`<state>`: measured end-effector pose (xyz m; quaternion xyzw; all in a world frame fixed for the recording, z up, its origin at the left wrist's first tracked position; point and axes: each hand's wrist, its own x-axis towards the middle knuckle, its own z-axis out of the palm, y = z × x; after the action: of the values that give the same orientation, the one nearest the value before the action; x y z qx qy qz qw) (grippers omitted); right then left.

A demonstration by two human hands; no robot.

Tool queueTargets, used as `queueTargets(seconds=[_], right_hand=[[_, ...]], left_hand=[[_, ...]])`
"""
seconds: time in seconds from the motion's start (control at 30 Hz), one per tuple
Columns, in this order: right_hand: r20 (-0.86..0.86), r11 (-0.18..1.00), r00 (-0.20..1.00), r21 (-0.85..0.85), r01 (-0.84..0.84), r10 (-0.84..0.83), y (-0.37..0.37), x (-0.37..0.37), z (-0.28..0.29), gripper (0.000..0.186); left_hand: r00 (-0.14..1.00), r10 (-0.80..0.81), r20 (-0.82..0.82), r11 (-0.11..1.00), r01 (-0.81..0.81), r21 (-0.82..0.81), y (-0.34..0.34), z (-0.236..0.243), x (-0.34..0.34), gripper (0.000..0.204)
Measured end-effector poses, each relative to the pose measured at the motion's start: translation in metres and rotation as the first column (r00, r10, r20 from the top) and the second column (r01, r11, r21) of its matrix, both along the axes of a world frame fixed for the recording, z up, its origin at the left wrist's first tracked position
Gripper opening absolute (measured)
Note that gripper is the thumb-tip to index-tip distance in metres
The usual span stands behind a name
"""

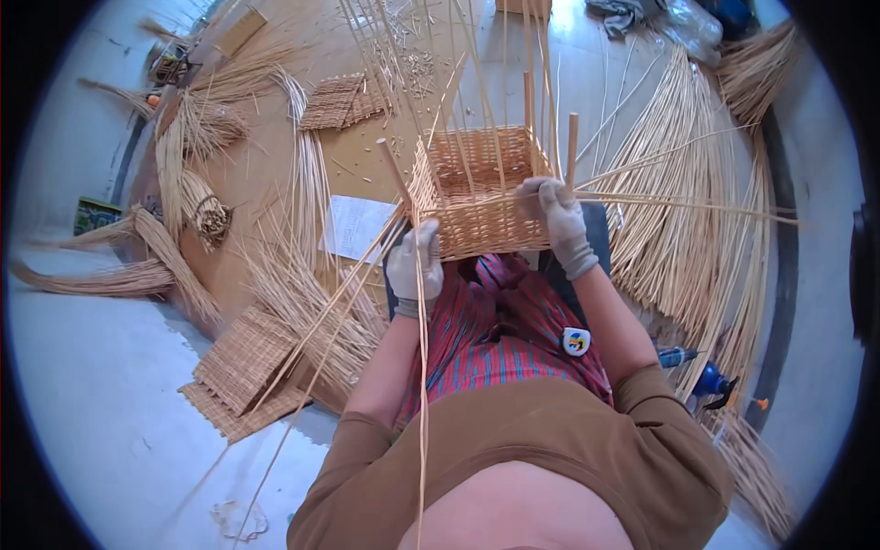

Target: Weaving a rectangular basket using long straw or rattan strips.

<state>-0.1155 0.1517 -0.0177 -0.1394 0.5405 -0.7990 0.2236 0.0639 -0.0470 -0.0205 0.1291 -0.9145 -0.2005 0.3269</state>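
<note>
A half-woven rectangular wicker basket (490,227) rests at my lap, with thin upright canes rising from its walls and thicker wooden posts at its corners. My left hand (417,266), in a pale glove, closes round the basket's near left corner, where long weaving canes (423,367) hang down toward me. At the near right corner my gloved right hand (561,220) is closed on weaving canes along the rim. From there, long canes (678,197) stretch out to the right. The fingertips of both hands are partly hidden.
Bundles of long canes (669,202) lie on the right, with a blue bottle (712,380) nearby. Woven panels (246,357) are stacked at lower left; another pair (344,101) lies farther off. A paper sheet (356,227) and several cane bundles (206,215) are on the left.
</note>
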Motion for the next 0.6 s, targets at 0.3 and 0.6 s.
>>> queueTargets(seconds=[0.3, 0.6], right_hand=[[-0.891, 0.941, 0.445, 0.071, 0.331, -0.089, -0.093, -0.018, 0.059, 0.028], [-0.577, 0.976, 0.801, 0.028, 0.217, -0.161, -0.010, 0.013, -0.002, 0.029]], left_hand=[[0.982, -0.004, 0.188, 0.627, -0.144, 0.766, 0.020, 0.033, -0.065, 0.035], [0.999, 0.036, 0.022, 0.454, -0.036, 0.891, 0.010, 0.008, -0.072, 0.032]])
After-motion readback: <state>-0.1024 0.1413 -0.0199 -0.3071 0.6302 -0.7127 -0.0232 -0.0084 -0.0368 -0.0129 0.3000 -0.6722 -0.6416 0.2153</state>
